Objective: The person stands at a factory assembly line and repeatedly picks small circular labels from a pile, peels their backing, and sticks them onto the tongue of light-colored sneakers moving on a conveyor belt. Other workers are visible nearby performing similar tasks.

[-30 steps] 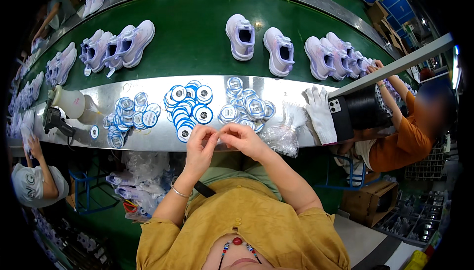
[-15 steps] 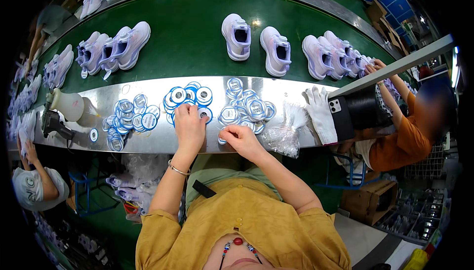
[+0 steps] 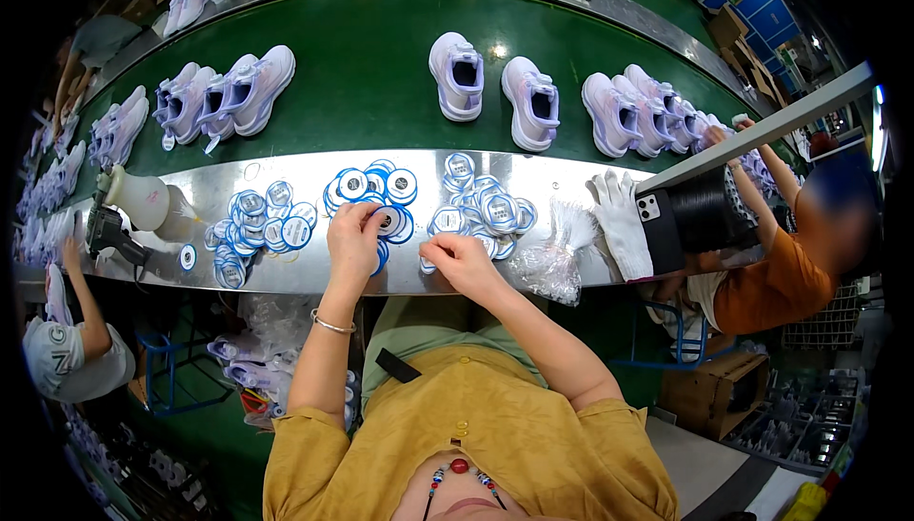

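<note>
A middle pile of round white tags with blue rims (image 3: 402, 185) lies on the metal ledge in front of me. My left hand (image 3: 352, 240) is at this pile's near left side, thumb and fingers pinched at the edge of a round tag (image 3: 390, 225). Just right of it, my right hand (image 3: 464, 262) is closed in a pinch on another round tag (image 3: 427, 268), mostly hidden under the fingers. Beyond the right hand is a second pile of pale, blue-rimmed tags (image 3: 497, 212). A third tag pile (image 3: 249, 226) spreads to the left.
A green conveyor belt (image 3: 362, 73) carries pale lilac sneakers (image 3: 457, 78) beyond the ledge. Rightward lie a clear plastic bag (image 3: 552, 259), white glove (image 3: 621, 226) and phone (image 3: 657, 226). A tag gun (image 3: 109, 230) rests left. Co-workers sit at both sides.
My left hand has shifted slightly left and back toward me, uncovering more of the tag beside its fingers. My right hand stays nearly in place. The left co-worker's arm has moved.
</note>
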### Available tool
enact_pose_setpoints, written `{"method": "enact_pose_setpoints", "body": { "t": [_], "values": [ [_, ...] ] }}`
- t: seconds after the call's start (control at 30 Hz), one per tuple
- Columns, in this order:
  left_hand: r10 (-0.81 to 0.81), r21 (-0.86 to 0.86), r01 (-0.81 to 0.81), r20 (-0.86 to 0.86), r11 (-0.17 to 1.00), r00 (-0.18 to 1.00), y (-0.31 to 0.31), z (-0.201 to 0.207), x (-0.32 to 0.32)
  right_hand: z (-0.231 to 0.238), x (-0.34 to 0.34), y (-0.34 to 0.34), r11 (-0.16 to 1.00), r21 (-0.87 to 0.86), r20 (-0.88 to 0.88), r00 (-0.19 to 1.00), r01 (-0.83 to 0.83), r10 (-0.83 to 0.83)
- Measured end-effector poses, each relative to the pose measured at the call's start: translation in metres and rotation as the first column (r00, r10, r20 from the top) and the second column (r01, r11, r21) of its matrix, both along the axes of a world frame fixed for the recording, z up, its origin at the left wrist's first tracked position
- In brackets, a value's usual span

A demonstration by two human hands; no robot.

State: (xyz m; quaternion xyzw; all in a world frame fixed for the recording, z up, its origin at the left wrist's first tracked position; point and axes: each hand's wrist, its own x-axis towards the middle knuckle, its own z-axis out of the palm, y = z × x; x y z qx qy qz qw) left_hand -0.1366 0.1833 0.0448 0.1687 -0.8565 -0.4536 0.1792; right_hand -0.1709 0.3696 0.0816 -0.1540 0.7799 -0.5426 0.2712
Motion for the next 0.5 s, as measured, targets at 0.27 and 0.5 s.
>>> {"method": "enact_pose_setpoints", "body": {
  "t": [0.27, 0.5],
  "values": [
    [0.025, 0.21, -0.043, 0.087, 0.977, 0.996, -0.005, 0.014, 0.004, 0.01, -0.011, -0.025, 0.998, 0.063, -0.238, 0.971, 0.019, -0.003],
    [-0.006, 0.452, 0.034, -0.062, 0.892, 0.998, 0.005, 0.037, 0.011, 0.017, -0.021, -0.044, 0.99, 0.138, -0.339, 0.941, 0.034, 0.015]
  ]
}}
